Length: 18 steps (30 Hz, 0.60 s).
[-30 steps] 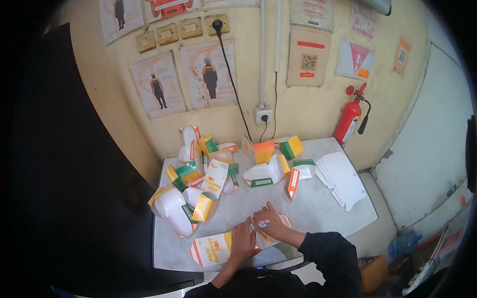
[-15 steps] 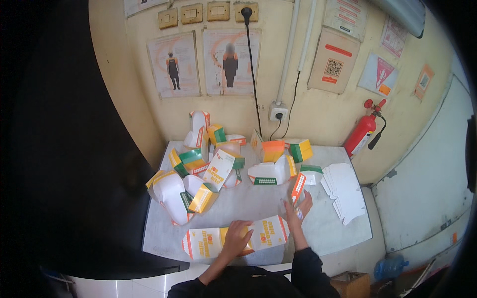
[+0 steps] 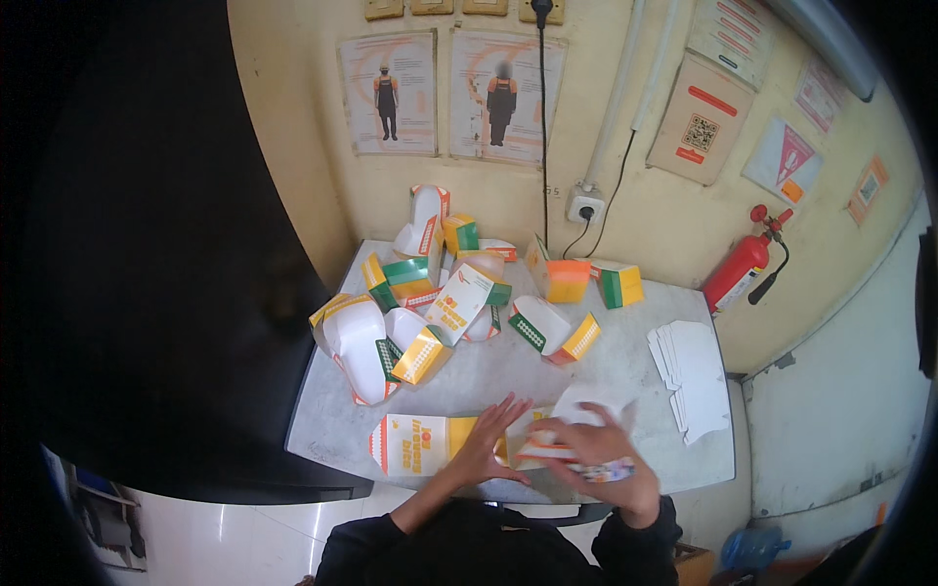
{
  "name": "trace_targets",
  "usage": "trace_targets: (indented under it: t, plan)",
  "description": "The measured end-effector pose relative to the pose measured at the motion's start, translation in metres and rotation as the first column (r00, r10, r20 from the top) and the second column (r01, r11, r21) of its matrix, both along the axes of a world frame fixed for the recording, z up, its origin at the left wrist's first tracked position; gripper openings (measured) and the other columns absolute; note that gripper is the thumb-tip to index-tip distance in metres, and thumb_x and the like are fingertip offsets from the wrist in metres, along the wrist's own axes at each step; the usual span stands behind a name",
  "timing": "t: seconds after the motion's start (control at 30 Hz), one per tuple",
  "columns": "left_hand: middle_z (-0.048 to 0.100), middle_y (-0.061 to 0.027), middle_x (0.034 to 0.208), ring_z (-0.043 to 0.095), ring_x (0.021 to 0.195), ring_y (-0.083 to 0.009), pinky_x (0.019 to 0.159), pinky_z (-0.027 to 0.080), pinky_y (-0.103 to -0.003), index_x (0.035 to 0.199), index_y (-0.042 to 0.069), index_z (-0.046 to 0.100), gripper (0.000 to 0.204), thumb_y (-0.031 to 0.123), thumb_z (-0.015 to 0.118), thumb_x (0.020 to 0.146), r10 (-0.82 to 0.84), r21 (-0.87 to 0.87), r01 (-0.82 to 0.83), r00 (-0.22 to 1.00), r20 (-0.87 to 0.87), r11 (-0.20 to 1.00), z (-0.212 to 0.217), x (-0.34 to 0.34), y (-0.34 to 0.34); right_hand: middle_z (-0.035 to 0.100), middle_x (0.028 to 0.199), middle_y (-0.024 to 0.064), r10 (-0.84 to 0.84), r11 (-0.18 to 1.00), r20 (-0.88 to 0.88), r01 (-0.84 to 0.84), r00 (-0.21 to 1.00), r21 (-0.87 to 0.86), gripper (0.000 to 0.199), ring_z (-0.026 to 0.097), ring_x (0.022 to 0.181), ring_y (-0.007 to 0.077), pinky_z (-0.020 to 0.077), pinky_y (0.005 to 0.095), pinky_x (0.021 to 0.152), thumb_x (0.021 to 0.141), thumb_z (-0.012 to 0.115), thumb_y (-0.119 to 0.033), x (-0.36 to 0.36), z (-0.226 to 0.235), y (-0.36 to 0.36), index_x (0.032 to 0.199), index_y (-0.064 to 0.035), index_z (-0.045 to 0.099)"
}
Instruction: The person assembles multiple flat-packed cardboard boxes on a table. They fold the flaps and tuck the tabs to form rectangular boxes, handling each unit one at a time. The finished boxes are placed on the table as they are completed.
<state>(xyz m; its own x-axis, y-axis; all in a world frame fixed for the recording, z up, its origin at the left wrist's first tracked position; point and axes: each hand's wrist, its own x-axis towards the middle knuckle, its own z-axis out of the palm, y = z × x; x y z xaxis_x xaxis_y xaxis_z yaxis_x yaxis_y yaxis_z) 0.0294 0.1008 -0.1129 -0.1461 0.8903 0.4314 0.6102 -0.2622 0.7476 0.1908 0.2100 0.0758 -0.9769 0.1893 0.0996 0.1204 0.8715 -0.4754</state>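
Observation:
A flat printed carton blank (image 3: 414, 445), white and yellow with an orange patterned end, lies along the table's near edge. My left hand (image 3: 486, 444) rests on its middle with the fingers spread. My right hand (image 3: 604, 451) is closed round a partly folded paper food carton (image 3: 590, 398) with a white inside, just above the blank's right end. Motion blurs that carton, and the hand hides part of it. Beyond my hands, a folded open carton (image 3: 547, 329) with green and yellow sides sits near the middle of the table.
Several folded cartons (image 3: 360, 347) are heaped at the left and back of the table (image 3: 611, 342). A fanned stack of white blanks (image 3: 696, 381) lies at the right. Black cords (image 3: 544, 146) hang down the wall behind, and a red fire extinguisher (image 3: 740, 269) is mounted at right.
My right hand has brought a carton from the table's right side to the near edge, over the blank. The open carton near the middle has turned. My left hand's fingers have spread wider.

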Motion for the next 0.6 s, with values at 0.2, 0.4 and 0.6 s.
trace_targets:
  t: [0.2,0.4,0.6]
  plan:
    - [0.046,-0.0128,0.133,0.040,0.126,-0.0291,0.106,0.027,-0.042,0.131,0.009,0.045,0.063,0.037,0.068,0.080,-0.010,-0.527,0.251,0.909,0.417,0.812,-0.041,0.001,-0.009,0.059,0.110,0.0110,0.166,0.952,-0.073,-0.179,0.983,-0.249,0.044,0.055,0.101,0.0295,0.0336,0.0411,0.099,0.087,0.059,-0.029,-0.076,-0.023,-0.024,0.126,-0.0130,0.047]
    - [0.052,-0.0103,0.125,0.049,0.117,-0.0227,0.101,0.036,-0.036,0.126,0.003,0.046,0.041,0.017,0.059,0.089,0.264,-0.238,-0.114,0.440,0.858,0.964,-0.018,-0.008,-0.010,0.051,0.123,0.0148,-0.313,0.940,-0.438,0.210,0.843,-0.269,0.046,0.048,0.115,0.0283,0.0387,0.0362,0.096,0.090,0.057,-0.025,-0.091,-0.041,0.033,0.129,-0.0064,0.042]
    - [0.050,-0.0095,0.126,0.053,0.112,-0.0239,0.095,0.043,-0.038,0.130,0.003,0.039,0.049,0.010,0.061,0.087,0.119,-0.138,-0.183,-0.110,0.987,0.973,-0.007,-0.019,-0.005,0.045,0.127,0.0106,-0.615,0.221,0.038,0.218,0.787,-0.950,0.043,0.047,0.112,0.0188,0.0399,0.0298,0.092,0.092,0.055,-0.025,-0.046,-0.166,0.011,0.128,-0.0035,0.043]
